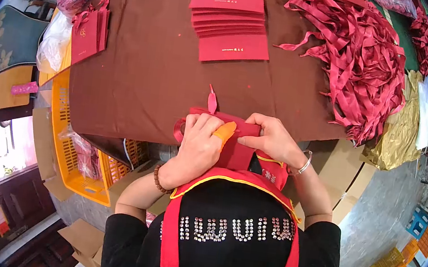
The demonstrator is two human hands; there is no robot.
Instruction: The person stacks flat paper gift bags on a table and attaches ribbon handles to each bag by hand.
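Close to my body, at the table's near edge, both hands hold a red paper gift bag (236, 155). My left hand (201, 138), with an orange cover on one finger, is closed over the bag's left side. A loop of red ribbon shows beside it, and a ribbon end (212, 101) lies on the cloth beyond. My right hand (269, 137) pinches the bag's upper right edge between thumb and fingers. Farther up the table is a fanned stack of flat red bags (233, 24) with gold print.
A brown cloth (141, 71) covers the table. A large heap of red ribbons (358, 66) lies at the right. Several finished-looking red bags (89, 35) stand at the left edge. A yellow plastic crate (70, 153) and cardboard boxes (339, 175) are below the table.
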